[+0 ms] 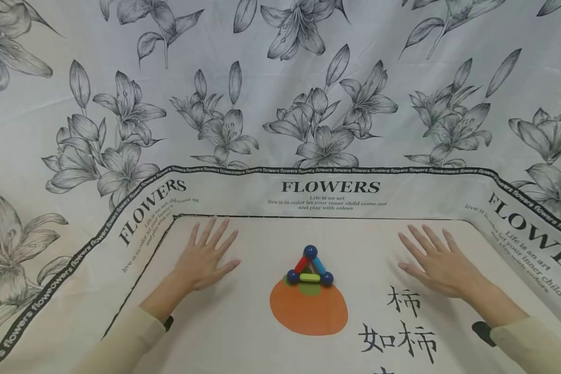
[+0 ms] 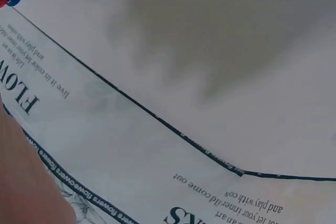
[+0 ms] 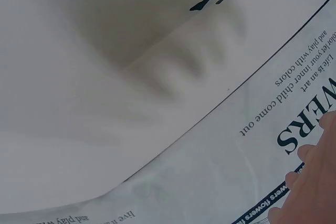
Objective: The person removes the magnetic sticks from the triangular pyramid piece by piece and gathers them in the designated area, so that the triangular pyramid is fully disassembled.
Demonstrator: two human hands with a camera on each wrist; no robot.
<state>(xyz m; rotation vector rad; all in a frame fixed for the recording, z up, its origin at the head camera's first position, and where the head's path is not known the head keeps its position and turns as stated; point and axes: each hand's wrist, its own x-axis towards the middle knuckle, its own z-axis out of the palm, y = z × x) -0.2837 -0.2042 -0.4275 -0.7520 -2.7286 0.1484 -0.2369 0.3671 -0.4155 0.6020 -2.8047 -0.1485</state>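
Observation:
A small triangle of blue balls and coloured rods [image 1: 310, 278] stands on the table between the two hands. Red, light blue and yellow-green rods join its balls; whether more parts lie beneath is hard to tell. My left hand [image 1: 208, 262] hovers to its left with fingers spread, holding nothing. On the other side, my right hand [image 1: 441, 265] is spread the same way, palm down and apart from the piece. Part of the left hand [image 2: 31, 177] shows in the left wrist view, and bent-looking knuckles of the right hand [image 3: 312, 187] show in the right wrist view.
The pale table mat [image 1: 243, 317] bears a printed orange persimmon [image 1: 308, 311] under the triangle and black written characters [image 1: 404, 301] to the right. A white flower-print cloth [image 1: 224, 192] lines the far edge and sides, rising behind.

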